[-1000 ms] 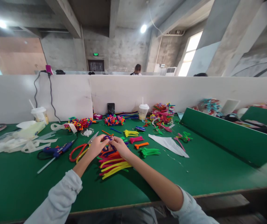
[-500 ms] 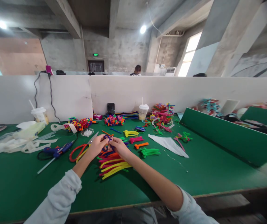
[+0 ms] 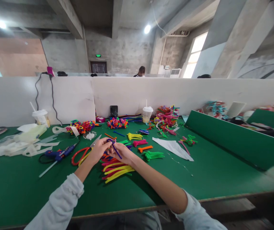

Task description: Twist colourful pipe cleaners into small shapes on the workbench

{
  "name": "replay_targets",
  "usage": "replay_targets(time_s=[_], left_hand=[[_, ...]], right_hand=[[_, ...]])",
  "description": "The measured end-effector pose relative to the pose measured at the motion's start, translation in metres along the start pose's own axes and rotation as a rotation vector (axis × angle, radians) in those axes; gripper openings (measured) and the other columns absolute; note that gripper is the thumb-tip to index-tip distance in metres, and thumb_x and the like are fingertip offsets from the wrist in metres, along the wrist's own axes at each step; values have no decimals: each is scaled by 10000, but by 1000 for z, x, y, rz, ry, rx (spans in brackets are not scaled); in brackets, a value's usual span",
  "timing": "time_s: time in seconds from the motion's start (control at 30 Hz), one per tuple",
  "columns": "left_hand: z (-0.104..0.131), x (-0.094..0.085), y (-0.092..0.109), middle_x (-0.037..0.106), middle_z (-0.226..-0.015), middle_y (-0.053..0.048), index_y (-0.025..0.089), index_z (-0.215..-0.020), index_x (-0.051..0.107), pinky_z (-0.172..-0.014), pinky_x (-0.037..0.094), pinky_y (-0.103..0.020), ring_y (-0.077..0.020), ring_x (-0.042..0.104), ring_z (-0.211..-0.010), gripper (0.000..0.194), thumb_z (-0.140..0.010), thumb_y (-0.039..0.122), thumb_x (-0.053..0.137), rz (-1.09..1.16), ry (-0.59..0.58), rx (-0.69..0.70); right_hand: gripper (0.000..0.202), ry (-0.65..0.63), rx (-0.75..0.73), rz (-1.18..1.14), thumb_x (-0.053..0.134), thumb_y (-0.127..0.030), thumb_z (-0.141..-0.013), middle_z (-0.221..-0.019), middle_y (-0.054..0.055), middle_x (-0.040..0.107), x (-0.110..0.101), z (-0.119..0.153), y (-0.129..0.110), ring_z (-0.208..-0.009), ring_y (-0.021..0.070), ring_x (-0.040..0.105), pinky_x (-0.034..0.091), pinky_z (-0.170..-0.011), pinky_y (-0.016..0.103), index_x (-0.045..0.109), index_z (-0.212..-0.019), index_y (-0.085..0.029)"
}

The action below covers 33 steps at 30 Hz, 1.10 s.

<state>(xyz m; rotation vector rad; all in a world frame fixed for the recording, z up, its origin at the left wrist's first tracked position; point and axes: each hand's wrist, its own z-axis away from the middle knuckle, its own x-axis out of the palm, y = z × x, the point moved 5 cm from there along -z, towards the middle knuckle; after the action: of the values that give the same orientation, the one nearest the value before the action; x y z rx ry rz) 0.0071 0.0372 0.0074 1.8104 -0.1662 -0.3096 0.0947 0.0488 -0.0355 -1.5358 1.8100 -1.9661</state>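
Observation:
A dark purple pipe cleaner (image 3: 117, 151), curled at its upper end, is held between my two hands above the table. My left hand (image 3: 99, 150) pinches it near the curl, fingers closed. Around the same piece, my right hand (image 3: 123, 153) has its fingers closed, and the straight tail lies across them. Below the hands lies a bundle of long pipe cleaners (image 3: 116, 172) in yellow, red and other colours, partly hidden. Several small bent bundles sit to the right: yellow (image 3: 134, 136), pink (image 3: 140, 143), orange (image 3: 145, 149) and green (image 3: 153, 156).
Scissors (image 3: 80, 156) and a blue glue gun (image 3: 59, 155) lie to the left. Finished colourful clusters (image 3: 117, 123), a drink cup (image 3: 147, 115) and a pink pile (image 3: 167, 118) stand along the white partition (image 3: 127, 92). A green divider (image 3: 232, 137) rises at the right.
The purple pipe cleaner's tail now shows, slanting down across my right hand's fingers. My right hand has turned slightly; my left hand stays nearly in place.

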Motion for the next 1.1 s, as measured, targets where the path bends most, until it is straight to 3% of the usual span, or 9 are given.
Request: replay_targets(time_s=[0.23,0.43,0.57,0.63,0.77,0.87,1.1], left_hand=[[0,-2,2,610,-587,4,133,-803,555,-510,479,-240,-143,598,-551,202,-717,314,532,-61,-48,-25],[-1,-8,-1,578,-584,13,129,-654,565,-478,435,-203,-100,551,-479,173,-687,297,542,-155,-25,-73],[-2,-9,-2,546,-573,24,127,-644,568,-452,401,-190,-94,536,-462,160,-674,282,540,-220,38,-83],[-3,-10,-3,546,-581,25,128,-697,576,-447,394,-194,-93,525,-452,166,-680,287,533,-229,70,-70],[-4,-10,0,586,-659,4,133,-812,591,-515,426,-215,-107,530,-517,207,-711,294,508,-271,38,17],[-2,-9,10,623,-733,-16,151,-811,618,-613,435,-222,-134,553,-652,186,-718,271,511,-426,4,150],[3,-2,24,658,-812,-42,180,-770,640,-712,435,-255,-175,574,-761,142,-704,231,525,-571,-7,198]], right_hand=[[231,67,-43,196,646,-345,-669,-567,-30,542,-2,1,-6,-557,85,514,405,-620,229,530,-673,-146],[209,123,-126,671,571,-323,-690,-513,-57,469,4,4,-21,-496,72,416,327,-545,217,471,-594,-166],[197,286,-282,958,565,-253,-676,-497,-73,387,3,7,-30,-479,63,317,242,-486,206,432,-556,-173],[205,288,-268,899,563,-272,-687,-496,-67,404,1,6,-29,-476,64,342,255,-489,208,440,-559,-169],[208,107,23,449,589,-340,-684,-545,-41,492,0,4,-13,-492,77,457,355,-533,219,516,-664,-147],[204,63,171,178,625,-313,-660,-569,-42,510,-2,7,-7,-533,80,487,414,-596,236,537,-742,-148],[171,24,317,72,549,-303,-721,-567,-23,526,-7,10,1,-564,96,509,434,-649,262,537,-716,-133]])
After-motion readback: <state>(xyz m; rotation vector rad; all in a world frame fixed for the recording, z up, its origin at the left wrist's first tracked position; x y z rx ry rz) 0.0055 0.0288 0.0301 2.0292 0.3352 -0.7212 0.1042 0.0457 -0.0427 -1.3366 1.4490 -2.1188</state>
